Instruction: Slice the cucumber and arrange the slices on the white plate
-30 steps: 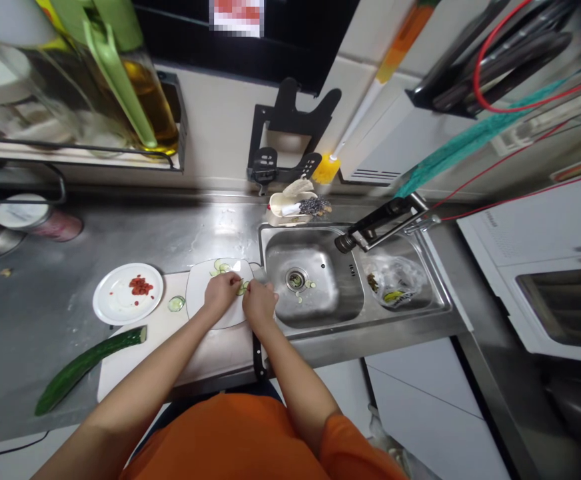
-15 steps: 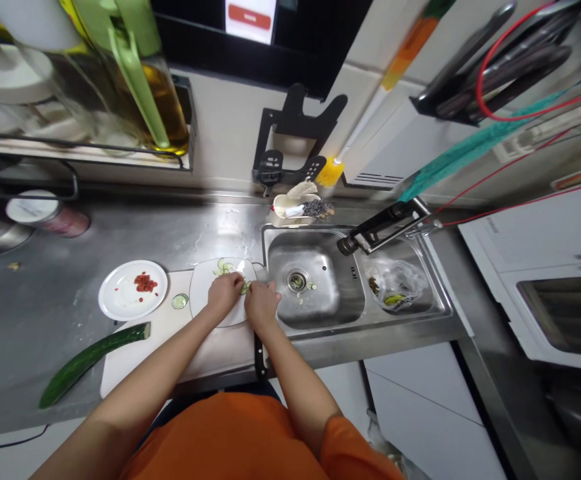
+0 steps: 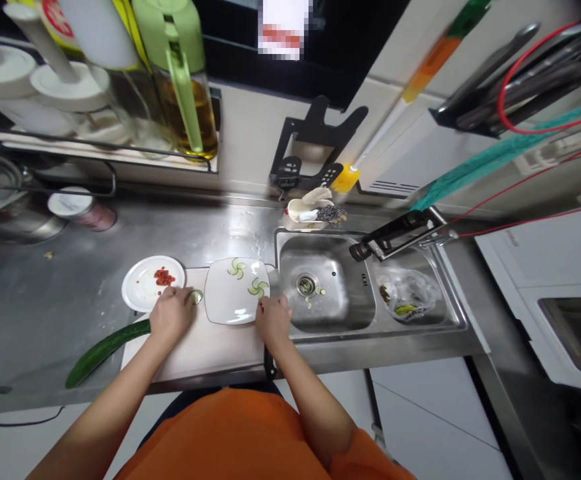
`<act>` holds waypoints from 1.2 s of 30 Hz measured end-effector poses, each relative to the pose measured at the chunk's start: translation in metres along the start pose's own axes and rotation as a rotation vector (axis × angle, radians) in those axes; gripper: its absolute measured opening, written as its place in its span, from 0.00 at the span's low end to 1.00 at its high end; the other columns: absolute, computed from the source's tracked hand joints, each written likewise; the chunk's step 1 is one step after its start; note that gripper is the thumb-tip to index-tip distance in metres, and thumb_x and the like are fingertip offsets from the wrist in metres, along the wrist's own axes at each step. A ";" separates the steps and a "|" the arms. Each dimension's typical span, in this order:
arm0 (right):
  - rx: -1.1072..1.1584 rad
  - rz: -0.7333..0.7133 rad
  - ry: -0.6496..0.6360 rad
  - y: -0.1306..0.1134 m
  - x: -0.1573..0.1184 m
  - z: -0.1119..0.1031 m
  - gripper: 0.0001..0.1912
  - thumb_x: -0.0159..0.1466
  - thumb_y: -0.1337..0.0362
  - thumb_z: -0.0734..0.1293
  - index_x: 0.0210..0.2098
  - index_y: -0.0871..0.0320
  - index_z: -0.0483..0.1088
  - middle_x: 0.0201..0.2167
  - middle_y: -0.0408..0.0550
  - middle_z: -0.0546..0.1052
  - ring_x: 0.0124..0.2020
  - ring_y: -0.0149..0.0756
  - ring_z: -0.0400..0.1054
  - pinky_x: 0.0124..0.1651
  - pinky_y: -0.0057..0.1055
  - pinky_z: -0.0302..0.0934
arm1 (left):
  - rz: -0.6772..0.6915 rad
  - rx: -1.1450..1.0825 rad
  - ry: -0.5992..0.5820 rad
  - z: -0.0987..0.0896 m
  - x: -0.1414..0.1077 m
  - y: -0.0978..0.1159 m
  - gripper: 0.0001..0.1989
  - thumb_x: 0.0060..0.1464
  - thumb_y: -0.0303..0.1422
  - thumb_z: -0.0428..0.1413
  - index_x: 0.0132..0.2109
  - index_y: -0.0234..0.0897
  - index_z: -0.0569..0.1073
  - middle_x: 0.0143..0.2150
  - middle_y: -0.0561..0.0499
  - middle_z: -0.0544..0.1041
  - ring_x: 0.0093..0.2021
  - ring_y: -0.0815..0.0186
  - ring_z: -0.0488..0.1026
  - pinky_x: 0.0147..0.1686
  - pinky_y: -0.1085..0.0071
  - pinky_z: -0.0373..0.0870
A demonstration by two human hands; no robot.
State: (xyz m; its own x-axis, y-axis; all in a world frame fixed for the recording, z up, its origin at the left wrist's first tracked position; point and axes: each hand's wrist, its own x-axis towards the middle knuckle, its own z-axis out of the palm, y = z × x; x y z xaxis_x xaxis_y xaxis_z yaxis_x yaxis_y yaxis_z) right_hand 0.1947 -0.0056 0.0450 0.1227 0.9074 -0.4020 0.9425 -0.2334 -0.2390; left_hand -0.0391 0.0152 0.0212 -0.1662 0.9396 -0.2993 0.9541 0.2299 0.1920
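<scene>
A white squarish plate (image 3: 228, 303) lies on the pale cutting board (image 3: 205, 353), with two pinwheels of green cucumber slices (image 3: 258, 287) on its top and right side. My left hand (image 3: 172, 312) is at the board's left part, its closed fingertips touching a small pile of cucumber slices (image 3: 196, 297). At the plate's right edge rests my right hand (image 3: 274, 319), fingers curled; whether it holds anything is hidden. A round white plate (image 3: 133, 285) with chopped red pieces (image 3: 164, 277) sits beyond my left hand. The cut cucumber (image 3: 103, 350) lies left of that hand.
The steel sink (image 3: 340, 307) is on the right, with a plastic bag (image 3: 410, 293) in its smaller basin. A black knife handle (image 3: 270, 363) shows at the board's right edge. A lidded jar (image 3: 83, 210) and an oil bottle (image 3: 185, 100) stand at the back left.
My left hand has moved left from the plate to the small slices on the board. My right hand has drawn back slightly to the plate's edge, uncovering the second pinwheel. The view has shifted.
</scene>
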 end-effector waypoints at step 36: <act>0.269 -0.440 0.063 -0.037 0.006 0.009 0.10 0.65 0.65 0.60 0.39 0.54 0.73 0.37 0.44 0.77 0.43 0.34 0.62 0.48 0.29 0.49 | 0.159 -0.808 -0.399 -0.006 -0.001 0.023 0.16 0.41 0.44 0.58 0.34 0.37 0.76 0.27 0.53 0.75 0.26 0.70 0.67 0.28 0.74 0.62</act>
State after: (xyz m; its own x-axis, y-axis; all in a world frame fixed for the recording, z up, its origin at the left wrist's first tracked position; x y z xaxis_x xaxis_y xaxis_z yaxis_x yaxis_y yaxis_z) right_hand 0.1575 0.0051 0.0434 -0.2409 0.9573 -0.1600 0.7969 0.1010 -0.5956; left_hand -0.0190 0.0215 0.0315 0.1942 0.8525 -0.4852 0.4689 0.3538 0.8093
